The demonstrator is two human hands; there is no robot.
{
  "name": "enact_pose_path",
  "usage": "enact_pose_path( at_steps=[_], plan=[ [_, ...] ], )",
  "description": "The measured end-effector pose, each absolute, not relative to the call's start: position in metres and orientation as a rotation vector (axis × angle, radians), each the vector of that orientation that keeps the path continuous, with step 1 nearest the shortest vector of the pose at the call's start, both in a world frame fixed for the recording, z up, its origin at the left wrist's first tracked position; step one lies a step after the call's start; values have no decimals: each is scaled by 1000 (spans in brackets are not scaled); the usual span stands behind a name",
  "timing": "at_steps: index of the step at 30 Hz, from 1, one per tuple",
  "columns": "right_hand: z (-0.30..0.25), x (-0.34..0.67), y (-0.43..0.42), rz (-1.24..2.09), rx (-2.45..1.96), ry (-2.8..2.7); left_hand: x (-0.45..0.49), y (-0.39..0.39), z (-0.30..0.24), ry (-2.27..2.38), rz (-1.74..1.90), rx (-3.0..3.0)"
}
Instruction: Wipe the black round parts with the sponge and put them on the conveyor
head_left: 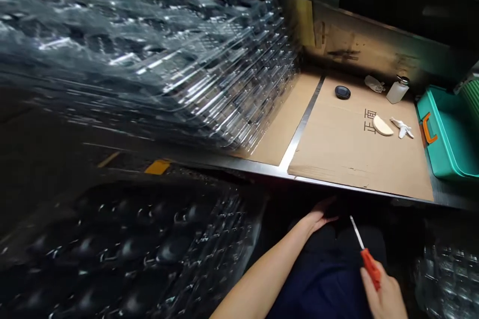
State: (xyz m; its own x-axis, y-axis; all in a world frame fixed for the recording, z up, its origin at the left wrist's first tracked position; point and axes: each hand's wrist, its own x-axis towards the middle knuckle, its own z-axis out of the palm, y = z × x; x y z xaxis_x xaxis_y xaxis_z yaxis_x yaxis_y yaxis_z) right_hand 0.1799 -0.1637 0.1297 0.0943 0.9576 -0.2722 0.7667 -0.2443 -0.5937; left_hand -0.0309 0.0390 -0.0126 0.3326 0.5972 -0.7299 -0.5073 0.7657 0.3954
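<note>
Looks dim overall, brightest across the cardboard (337,149) on the desk (293,147), and sinks into near-black shadow underneath. Glares in hard white streaks along the stacked clear trays (209,79), smears with motion blur toward the left edge, and reads sharper around the red-handled tool (371,266).

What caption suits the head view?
Right hand holding a red-handled tool before a cardboard-covered bench with stacked clear trays.

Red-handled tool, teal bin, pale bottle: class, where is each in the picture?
Red-handled tool (368,260), head view: its handle.
Teal bin (440,155), head view: outer wall.
Pale bottle (397,92), head view: its body.
</note>
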Motion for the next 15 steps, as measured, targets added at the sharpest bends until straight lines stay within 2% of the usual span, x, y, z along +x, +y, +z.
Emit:
enact_pose_path(
  at_steps=[7,15],
  plan=[
    [135,121,-119,720,-2350,-2364,-27,40,-15,992,813,70],
    [147,134,-115,857,-2501,-2293,-21,41,-3,978,828,247]
  ],
)
